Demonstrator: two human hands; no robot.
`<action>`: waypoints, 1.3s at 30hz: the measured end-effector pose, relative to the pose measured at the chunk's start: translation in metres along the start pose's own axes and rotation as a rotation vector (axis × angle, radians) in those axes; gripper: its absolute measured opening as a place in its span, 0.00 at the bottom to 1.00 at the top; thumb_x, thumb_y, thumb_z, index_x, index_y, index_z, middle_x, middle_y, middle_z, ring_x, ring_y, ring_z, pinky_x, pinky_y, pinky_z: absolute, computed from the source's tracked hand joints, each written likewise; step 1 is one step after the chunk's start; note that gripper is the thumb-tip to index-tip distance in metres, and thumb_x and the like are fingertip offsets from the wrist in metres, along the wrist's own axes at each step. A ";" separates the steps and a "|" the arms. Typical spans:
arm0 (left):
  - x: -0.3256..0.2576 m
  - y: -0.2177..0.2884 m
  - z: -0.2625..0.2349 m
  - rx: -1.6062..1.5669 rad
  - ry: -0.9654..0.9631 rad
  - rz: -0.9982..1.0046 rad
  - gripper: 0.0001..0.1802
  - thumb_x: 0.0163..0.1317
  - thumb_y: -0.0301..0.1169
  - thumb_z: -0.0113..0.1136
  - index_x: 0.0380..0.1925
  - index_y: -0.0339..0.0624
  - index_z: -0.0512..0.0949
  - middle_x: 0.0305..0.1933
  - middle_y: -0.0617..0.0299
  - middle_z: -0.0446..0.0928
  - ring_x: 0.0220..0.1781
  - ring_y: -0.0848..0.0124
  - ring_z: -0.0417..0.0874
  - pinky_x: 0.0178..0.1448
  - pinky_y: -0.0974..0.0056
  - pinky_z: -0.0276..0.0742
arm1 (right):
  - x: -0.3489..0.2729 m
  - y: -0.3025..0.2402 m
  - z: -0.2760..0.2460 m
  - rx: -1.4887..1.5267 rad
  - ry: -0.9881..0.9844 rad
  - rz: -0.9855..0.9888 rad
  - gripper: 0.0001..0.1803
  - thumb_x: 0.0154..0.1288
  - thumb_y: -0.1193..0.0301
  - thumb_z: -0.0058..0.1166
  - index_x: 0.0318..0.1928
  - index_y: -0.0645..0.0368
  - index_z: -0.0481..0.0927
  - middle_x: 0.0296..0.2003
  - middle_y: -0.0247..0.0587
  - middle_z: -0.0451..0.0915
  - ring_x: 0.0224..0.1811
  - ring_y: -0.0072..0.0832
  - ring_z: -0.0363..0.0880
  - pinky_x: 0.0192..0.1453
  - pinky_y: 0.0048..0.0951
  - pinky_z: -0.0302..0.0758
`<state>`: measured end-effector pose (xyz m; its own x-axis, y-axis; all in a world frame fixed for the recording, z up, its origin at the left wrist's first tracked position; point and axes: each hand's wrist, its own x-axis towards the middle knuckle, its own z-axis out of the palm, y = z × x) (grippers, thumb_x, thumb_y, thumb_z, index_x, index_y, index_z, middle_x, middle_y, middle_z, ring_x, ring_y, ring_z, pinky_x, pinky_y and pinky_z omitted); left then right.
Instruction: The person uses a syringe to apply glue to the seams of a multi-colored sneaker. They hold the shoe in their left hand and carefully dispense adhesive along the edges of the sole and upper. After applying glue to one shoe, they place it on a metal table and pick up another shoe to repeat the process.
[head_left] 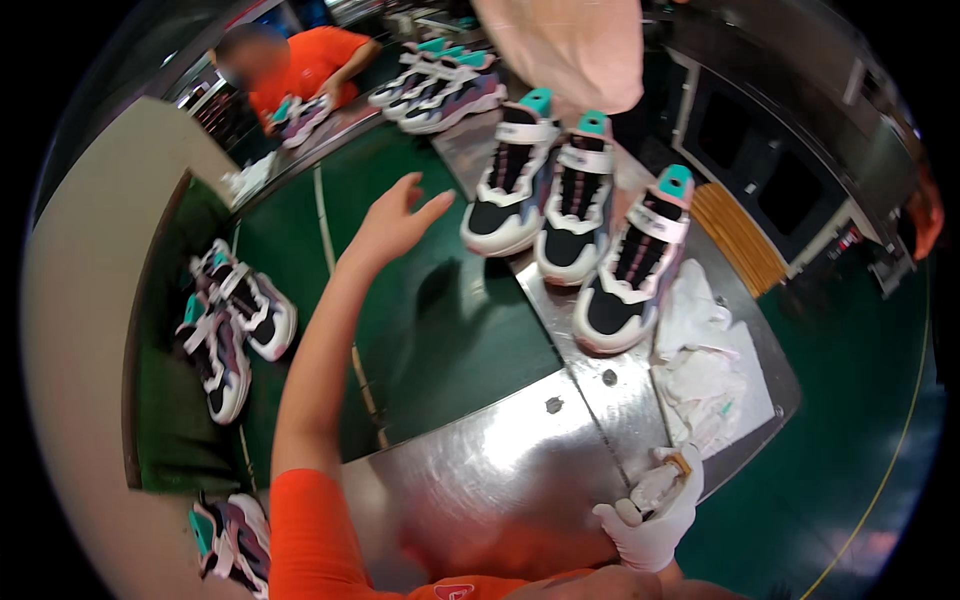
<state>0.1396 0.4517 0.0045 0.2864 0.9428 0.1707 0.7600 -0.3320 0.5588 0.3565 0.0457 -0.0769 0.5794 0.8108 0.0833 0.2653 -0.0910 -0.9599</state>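
My left hand point(405, 215) is bare and reaches out over the green belt point(440, 350). Its thumb and fingers are apart, with nothing in them. Just right of it stands a white, black and purple sneaker point(512, 180) with a teal tongue tab. Two matching sneakers, a middle one point(577, 200) and a nearer one point(633, 270), stand beside it on the metal table edge point(610, 400). My right hand point(655, 525), in a white glove, is closed around a small whitish wad point(655, 487) with a tan piece at its end; its exact kind is unclear.
A white cloth point(700, 370) lies at the table's right side. A pair of sneakers point(240, 320) rests on the belt's left, another shoe point(235, 545) lower left. Several more sneakers point(450, 90) stand farther back. Across the belt, a person in orange point(310, 65) handles a shoe.
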 end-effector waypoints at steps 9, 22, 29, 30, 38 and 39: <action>0.036 0.020 0.068 -0.271 0.186 0.055 0.39 0.47 0.52 0.71 0.48 0.28 0.76 0.46 0.44 0.82 0.49 0.56 0.83 0.53 0.59 0.76 | 0.014 -0.006 0.006 0.344 -0.109 0.191 0.47 0.41 0.70 0.79 0.60 0.62 0.61 0.27 0.28 0.68 0.23 0.12 0.65 0.30 0.15 0.68; -0.407 0.029 -0.009 -0.401 0.548 -0.325 0.29 0.70 0.43 0.55 0.63 0.34 0.64 0.42 0.57 0.79 0.38 0.72 0.80 0.40 0.68 0.76 | 0.004 -0.021 -0.005 0.383 -0.091 0.083 0.48 0.41 0.60 0.77 0.61 0.63 0.64 0.36 0.45 0.79 0.39 0.34 0.81 0.43 0.33 0.78; -0.438 0.119 -0.086 0.191 0.088 0.038 0.27 0.59 0.29 0.65 0.60 0.38 0.73 0.34 0.52 0.83 0.33 0.63 0.86 0.38 0.63 0.78 | -0.013 -0.034 -0.055 -0.048 -0.332 -0.173 0.44 0.46 0.56 0.73 0.60 0.63 0.65 0.34 0.48 0.82 0.37 0.35 0.83 0.47 0.30 0.77; -0.420 0.117 -0.098 0.234 0.192 0.296 0.34 0.51 0.25 0.70 0.61 0.42 0.72 0.46 0.49 0.81 0.49 0.56 0.83 0.53 0.57 0.76 | -0.010 -0.035 -0.062 0.001 -0.368 -0.164 0.44 0.46 0.56 0.73 0.60 0.63 0.65 0.34 0.47 0.83 0.38 0.35 0.83 0.48 0.30 0.77; -0.347 0.054 -0.132 0.370 -0.242 0.501 0.42 0.31 0.34 0.81 0.50 0.39 0.70 0.50 0.51 0.75 0.58 0.51 0.74 0.73 0.43 0.55 | 0.037 -0.053 -0.061 -0.148 -0.562 0.077 0.47 0.49 0.66 0.70 0.66 0.66 0.59 0.29 0.39 0.83 0.31 0.26 0.81 0.41 0.27 0.78; -0.358 0.050 -0.129 0.372 -0.145 0.556 0.41 0.32 0.36 0.80 0.50 0.38 0.70 0.49 0.50 0.75 0.54 0.49 0.74 0.71 0.45 0.59 | 0.037 -0.059 -0.058 -0.226 -0.592 0.050 0.45 0.49 0.67 0.70 0.65 0.67 0.61 0.28 0.39 0.83 0.30 0.23 0.80 0.38 0.25 0.77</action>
<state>-0.0005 0.1014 0.0760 0.7477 0.6241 0.2268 0.6199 -0.7785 0.0985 0.4070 0.0470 -0.0020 0.0878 0.9789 -0.1843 0.4427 -0.2041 -0.8731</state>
